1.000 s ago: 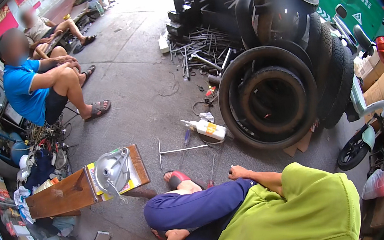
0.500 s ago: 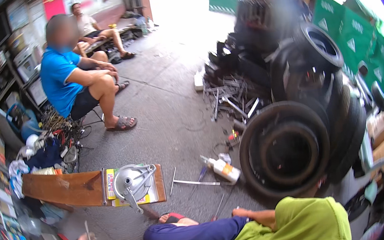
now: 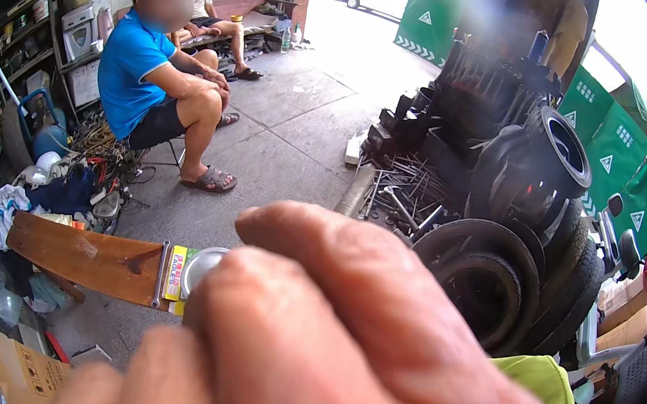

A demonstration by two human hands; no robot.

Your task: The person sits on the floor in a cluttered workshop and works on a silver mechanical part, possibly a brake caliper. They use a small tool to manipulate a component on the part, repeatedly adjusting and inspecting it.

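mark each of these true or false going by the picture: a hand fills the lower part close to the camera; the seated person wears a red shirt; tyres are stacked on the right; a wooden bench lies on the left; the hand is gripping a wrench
1. A hand fills the lower part of the view, close to the camera. True; which hand it is cannot be told.
2. The seated person wears a red shirt. False: the shirt is blue.
3. Tyres are stacked on the right. True.
4. A wooden bench lies on the left. True; a metal bowl sits at its end.
5. The hand is gripping a wrench. False: no tool shows in it, only the backs of the fingers.
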